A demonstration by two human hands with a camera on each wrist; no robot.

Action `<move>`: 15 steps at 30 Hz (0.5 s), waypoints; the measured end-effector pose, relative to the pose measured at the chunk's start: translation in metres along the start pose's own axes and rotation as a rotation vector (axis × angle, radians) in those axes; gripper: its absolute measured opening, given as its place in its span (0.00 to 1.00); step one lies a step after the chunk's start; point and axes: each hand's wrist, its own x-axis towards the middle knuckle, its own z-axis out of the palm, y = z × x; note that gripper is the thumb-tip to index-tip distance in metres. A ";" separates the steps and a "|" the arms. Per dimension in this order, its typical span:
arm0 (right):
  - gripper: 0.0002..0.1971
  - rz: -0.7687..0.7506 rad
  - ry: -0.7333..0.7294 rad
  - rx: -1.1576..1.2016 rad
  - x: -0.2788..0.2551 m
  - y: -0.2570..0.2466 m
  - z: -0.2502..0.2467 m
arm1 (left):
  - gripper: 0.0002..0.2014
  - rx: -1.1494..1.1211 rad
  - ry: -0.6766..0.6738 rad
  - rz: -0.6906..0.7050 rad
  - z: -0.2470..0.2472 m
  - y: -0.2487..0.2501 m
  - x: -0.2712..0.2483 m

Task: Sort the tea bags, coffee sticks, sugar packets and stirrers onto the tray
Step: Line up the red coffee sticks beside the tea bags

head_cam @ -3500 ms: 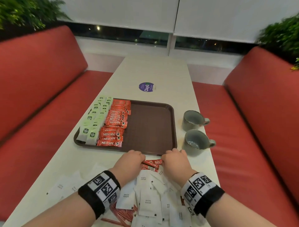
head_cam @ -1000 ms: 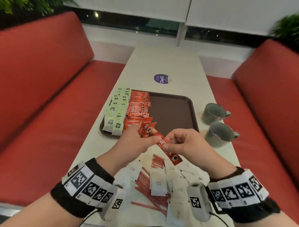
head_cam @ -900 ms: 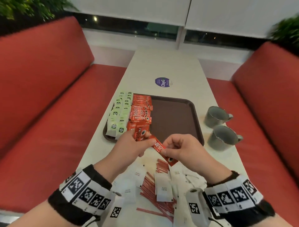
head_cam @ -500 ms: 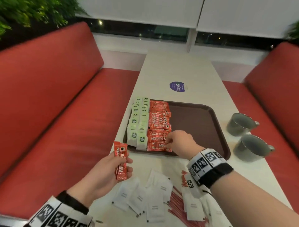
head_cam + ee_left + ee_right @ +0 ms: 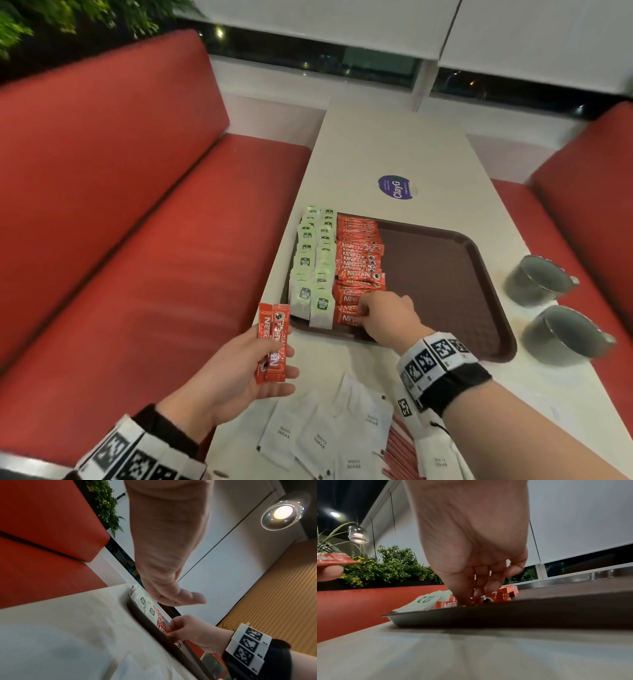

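The tray (image 5: 442, 274) is dark brown plastic with a fine pebbled, matt floor and a smoother rim. On its left side, the coffee sticks (image 5: 358, 260) are glossy red foil that catches the light, and the tea bags (image 5: 313, 260) beside them sit in pale green paper envelopes. Near the table's (image 5: 394, 144) close edge, the sugar packets (image 5: 322, 442) are matt white paper. The table is smooth, off-white and faintly mottled. The benches (image 5: 120, 205) wear red leather-like upholstery with a soft sheen. Two grey cups (image 5: 537, 279) on the right look glazed.

Tea bags (image 5: 312, 263) lie left of coffee sticks (image 5: 358, 253) on the tray (image 5: 445, 274); cups (image 5: 537, 281) stand right.
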 end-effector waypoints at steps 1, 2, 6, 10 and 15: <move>0.03 -0.007 0.014 -0.006 0.000 0.000 0.000 | 0.11 -0.005 -0.016 -0.004 0.002 0.001 0.002; 0.03 -0.013 0.026 -0.011 -0.001 0.000 0.000 | 0.11 -0.009 -0.035 -0.008 0.005 0.002 0.004; 0.03 -0.047 0.072 -0.033 -0.003 0.000 0.001 | 0.09 -0.035 -0.113 -0.025 0.015 0.009 0.009; 0.05 -0.062 0.120 -0.035 -0.006 0.002 0.002 | 0.10 -0.027 -0.157 -0.030 0.022 0.014 0.013; 0.06 -0.092 0.249 0.381 -0.017 -0.001 -0.008 | 0.09 0.052 -0.184 -0.010 0.029 0.021 0.019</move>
